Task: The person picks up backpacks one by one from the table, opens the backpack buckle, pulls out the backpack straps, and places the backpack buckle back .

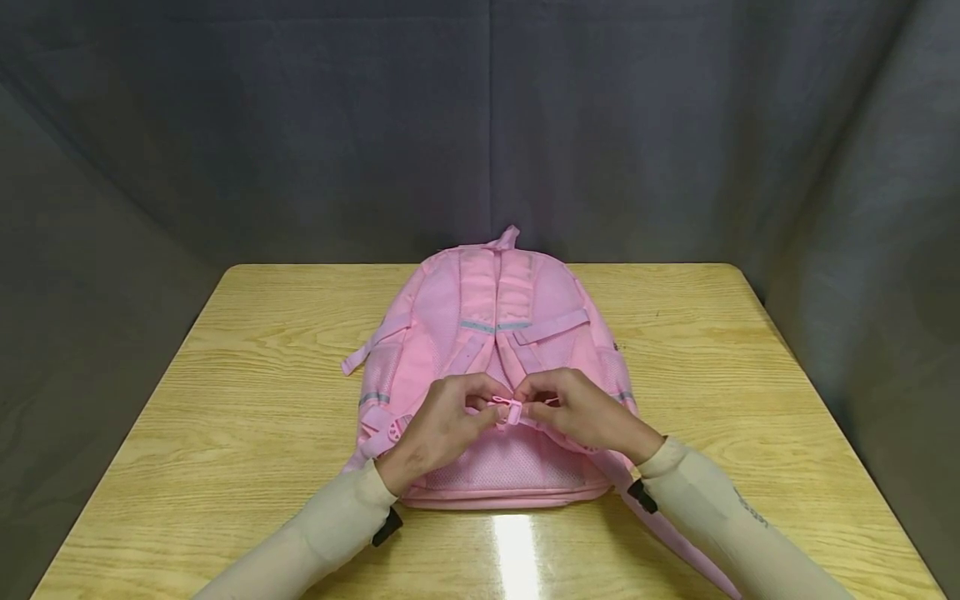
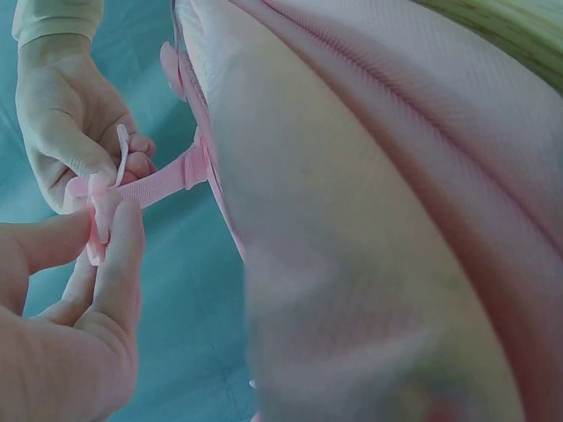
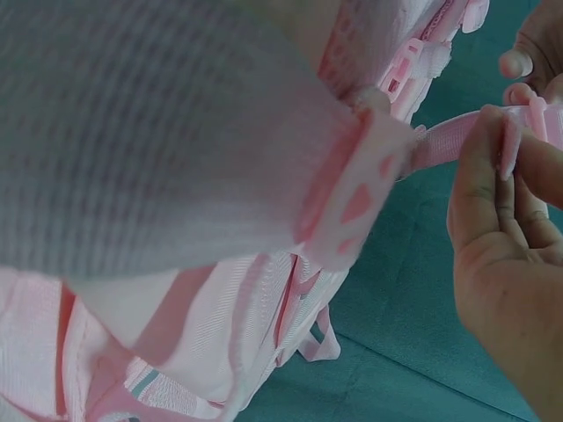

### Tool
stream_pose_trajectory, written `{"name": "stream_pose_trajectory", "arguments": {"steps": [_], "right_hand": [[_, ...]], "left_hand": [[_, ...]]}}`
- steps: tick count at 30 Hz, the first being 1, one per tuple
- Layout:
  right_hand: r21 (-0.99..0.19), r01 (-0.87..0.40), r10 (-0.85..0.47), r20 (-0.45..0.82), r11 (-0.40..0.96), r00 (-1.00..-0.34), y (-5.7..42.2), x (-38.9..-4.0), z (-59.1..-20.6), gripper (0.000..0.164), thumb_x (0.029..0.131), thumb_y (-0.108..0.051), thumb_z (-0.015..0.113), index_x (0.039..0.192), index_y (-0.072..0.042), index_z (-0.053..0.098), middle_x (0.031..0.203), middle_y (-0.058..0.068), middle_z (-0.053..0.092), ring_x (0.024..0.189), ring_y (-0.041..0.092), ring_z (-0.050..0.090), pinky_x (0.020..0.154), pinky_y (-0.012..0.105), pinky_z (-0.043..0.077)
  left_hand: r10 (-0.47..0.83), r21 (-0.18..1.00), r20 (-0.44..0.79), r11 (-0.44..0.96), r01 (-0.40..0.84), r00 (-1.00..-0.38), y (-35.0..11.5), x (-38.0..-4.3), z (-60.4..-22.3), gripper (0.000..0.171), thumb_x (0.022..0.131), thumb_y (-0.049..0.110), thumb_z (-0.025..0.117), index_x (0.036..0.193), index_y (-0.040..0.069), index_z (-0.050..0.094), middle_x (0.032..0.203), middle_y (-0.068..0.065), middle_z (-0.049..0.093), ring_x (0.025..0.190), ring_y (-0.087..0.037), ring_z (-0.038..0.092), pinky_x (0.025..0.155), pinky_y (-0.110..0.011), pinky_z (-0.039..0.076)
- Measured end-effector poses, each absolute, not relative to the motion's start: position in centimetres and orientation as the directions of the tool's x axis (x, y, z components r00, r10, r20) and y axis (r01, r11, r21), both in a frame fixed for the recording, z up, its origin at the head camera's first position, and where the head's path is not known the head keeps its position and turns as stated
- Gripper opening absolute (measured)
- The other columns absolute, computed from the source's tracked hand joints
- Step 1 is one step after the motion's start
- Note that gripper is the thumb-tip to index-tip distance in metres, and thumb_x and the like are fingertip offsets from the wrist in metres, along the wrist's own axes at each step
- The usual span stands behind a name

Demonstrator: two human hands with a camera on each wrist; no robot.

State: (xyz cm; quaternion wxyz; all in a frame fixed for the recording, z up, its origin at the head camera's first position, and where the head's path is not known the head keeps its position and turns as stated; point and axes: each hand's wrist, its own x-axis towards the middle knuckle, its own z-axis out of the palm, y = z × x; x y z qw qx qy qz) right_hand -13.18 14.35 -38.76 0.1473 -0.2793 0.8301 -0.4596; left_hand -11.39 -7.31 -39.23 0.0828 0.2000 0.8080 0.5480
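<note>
A pink backpack point(image 1: 427, 300) lies on the table with its shoulder-strap side up. Over its lower half, both hands meet at a small pink plastic buckle point(image 1: 513, 412) on a webbing strap point(image 3: 444, 141). My left hand point(image 1: 450, 417) pinches the buckle between thumb and fingers, seen closely in the left wrist view. From the other side, my right hand point(image 1: 573, 408) pinches the buckle and strap; in the right wrist view its fingertips press on a pink piece. Fingers cover part of the buckle, so I cannot tell whether its halves are joined.
The backpack rests on a wood-grain table point(image 1: 247, 400), with a dark grey curtain point(image 1: 337, 125) behind and at the sides. A loose strap point(image 1: 678, 537) runs from the bag's lower right under the right forearm. Another strap end point(image 1: 356, 360) sticks out left.
</note>
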Motion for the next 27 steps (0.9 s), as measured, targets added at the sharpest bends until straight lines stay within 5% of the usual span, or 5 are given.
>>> {"name": "stream_pose_trajectory", "arguments": {"steps": [14,27], "right_hand": [[-0.832,-0.325,-0.578,0.007,0.45,-0.816,14.62,-13.29,-38.77,0.011,0.092,0.002,0.064,0.094,-0.007,0.069,0.087,0.006,0.068,0.083,0.014,0.062,0.079,0.029,0.055],[-0.819,-0.327,-0.577,-0.006,0.471,-0.816,14.97,-13.43,-39.0,0.016,0.089,0.007,0.061,0.093,-0.007,0.069,0.086,0.002,0.067,0.082,0.014,0.061,0.076,0.026,0.053]], "left_hand": [[0.411,0.916,0.104,0.315,0.248,-0.906,-7.36,-11.32,-39.24,0.011,0.089,0.0,0.071,0.099,0.004,0.072,0.087,-0.005,0.074,0.078,-0.012,0.068,0.067,-0.02,0.053],[0.403,0.915,0.1,0.323,0.244,-0.909,-7.35,-11.27,-39.13,0.013,0.088,-0.001,0.07,0.099,0.005,0.072,0.086,-0.004,0.074,0.077,-0.01,0.068,0.066,-0.02,0.052]]}}
